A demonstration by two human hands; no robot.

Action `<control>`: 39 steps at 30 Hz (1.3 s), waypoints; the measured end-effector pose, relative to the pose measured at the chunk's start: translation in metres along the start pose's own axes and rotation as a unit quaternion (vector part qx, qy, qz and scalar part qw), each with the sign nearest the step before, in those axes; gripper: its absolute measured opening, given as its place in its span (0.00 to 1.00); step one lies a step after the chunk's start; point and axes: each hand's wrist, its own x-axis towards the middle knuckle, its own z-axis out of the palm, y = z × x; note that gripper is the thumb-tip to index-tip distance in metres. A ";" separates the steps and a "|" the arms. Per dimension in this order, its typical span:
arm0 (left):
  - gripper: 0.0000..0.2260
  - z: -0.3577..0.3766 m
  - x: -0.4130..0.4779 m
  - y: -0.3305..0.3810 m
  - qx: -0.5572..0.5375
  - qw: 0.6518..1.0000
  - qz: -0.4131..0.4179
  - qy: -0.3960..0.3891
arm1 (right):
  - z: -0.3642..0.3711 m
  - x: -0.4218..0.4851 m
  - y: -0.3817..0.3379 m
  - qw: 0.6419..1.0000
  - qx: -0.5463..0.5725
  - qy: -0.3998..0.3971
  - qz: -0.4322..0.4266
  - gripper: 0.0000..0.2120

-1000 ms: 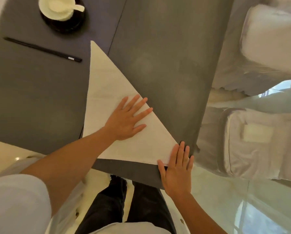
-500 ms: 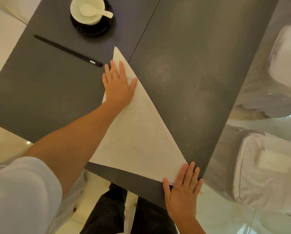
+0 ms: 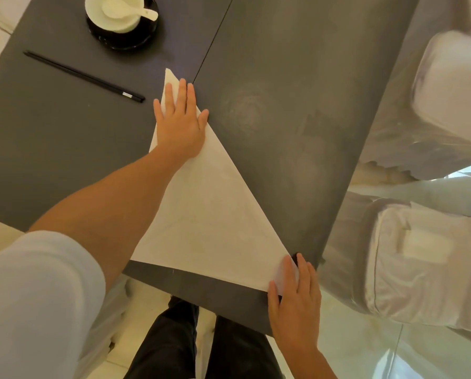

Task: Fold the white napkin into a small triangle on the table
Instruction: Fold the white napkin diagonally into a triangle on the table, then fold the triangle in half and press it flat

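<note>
The white napkin (image 3: 209, 214) lies on the dark grey table (image 3: 297, 91) as one large triangle, with one tip pointing away from me and its base along the near edge. My left hand (image 3: 181, 121) rests flat, fingers spread, on the far tip. My right hand (image 3: 294, 299) is at the near right corner, and that corner of the napkin curls up against its fingers. I cannot tell whether the fingers pinch it.
A white bowl (image 3: 114, 12) with a white spoon sits on a black saucer at the far left. Black chopsticks (image 3: 83, 76) lie left of the napkin's tip. White-covered chairs (image 3: 425, 258) stand to the right. My dark trouser legs are below the table's edge.
My left hand slid from the napkin's middle up to its far tip. My right hand stayed at the near right corner, where the cloth now lifts against the fingers.
</note>
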 end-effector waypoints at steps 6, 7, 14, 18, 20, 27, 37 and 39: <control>0.33 0.010 -0.033 0.008 -0.015 1.000 0.009 -0.005 | -0.022 0.001 0.015 0.976 0.121 -0.072 0.167 0.25; 0.32 0.014 -0.047 0.012 -0.019 0.999 0.028 -0.008 | -0.026 0.001 0.017 0.969 0.151 -0.080 0.181 0.24; 0.30 0.035 -0.159 0.021 -0.012 0.993 0.118 -0.023 | -0.079 0.004 0.019 0.938 0.295 -0.158 0.094 0.09; 0.31 0.041 -0.207 0.016 0.008 0.984 0.166 -0.057 | -0.121 0.010 -0.004 0.904 0.343 -0.249 0.059 0.08; 0.31 0.040 -0.223 0.007 0.006 0.979 0.187 -0.084 | -0.147 0.016 -0.020 0.872 0.388 -0.299 0.024 0.11; 0.36 0.018 -0.256 -0.027 -0.198 0.953 0.199 -0.111 | -0.214 0.060 -0.094 0.865 0.427 -0.224 -0.140 0.16; 0.19 0.026 -0.324 -0.060 -0.295 0.955 -0.008 -0.012 | -0.194 0.139 -0.195 0.914 0.342 -0.112 -0.187 0.10; 0.13 0.033 -0.332 -0.058 -0.280 0.959 -0.044 0.019 | -0.181 0.155 -0.210 0.922 0.314 -0.117 -0.194 0.11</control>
